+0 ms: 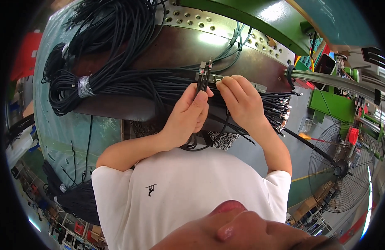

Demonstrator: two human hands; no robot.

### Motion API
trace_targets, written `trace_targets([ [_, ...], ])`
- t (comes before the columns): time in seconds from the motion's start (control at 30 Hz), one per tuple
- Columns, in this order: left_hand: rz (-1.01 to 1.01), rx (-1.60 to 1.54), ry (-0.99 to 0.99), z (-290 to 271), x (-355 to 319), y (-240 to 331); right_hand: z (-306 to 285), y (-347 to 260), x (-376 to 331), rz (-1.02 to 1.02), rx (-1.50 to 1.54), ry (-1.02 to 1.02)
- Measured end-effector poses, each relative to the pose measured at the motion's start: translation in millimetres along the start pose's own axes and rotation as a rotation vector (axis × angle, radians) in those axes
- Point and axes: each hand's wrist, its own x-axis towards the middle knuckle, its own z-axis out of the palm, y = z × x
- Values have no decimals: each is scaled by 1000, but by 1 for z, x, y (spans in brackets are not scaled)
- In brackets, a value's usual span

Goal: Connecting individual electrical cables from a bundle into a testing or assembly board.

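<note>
My left hand (pixel 191 109) is closed around a few black cables (pixel 203 81), their metal-tipped connector ends pointing up above my thumb. Just to its right, my right hand (pixel 243 101) has its fingers curled and pinched at a narrow metal fixture (pixel 259 87); what sits between the fingertips is hidden. Behind and below both hands runs a thick bundle of black cables (pixel 130 85), bound at the left with a clear wrap (pixel 85 86). Many stripped or connector-tipped cable ends (pixel 280 109) fan out to the right of my right hand.
A green machine frame (pixel 259 16) arches over a perforated metal plate (pixel 192 18) at the back. More coiled black cables (pixel 113 31) lie at the far left on a plastic-covered table (pixel 51 125). A large floor fan (pixel 340 168) stands at the right.
</note>
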Motion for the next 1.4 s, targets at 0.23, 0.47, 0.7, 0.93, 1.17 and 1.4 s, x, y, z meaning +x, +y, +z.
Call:
trace_targets([
  [0.23,-43,21,-32,2,2,-3,4,10,6,-35,54,-63],
  [0.47,-17,118,-28,4,4,-5,-10,14,5,21,150,-135],
  [0.7,141,303,8,10,1,-1,-9,21,-3,256,54,165],
  [0.93,-262,-120,-220,14,-3,20,16,11,-20,481,272,202],
  [1.17,-245,32,-188,26,4,13,11,9,-18,470,272,118],
  [1.4,-208,43,-65,24,9,13,-8,16,-21,207,-13,230],
])
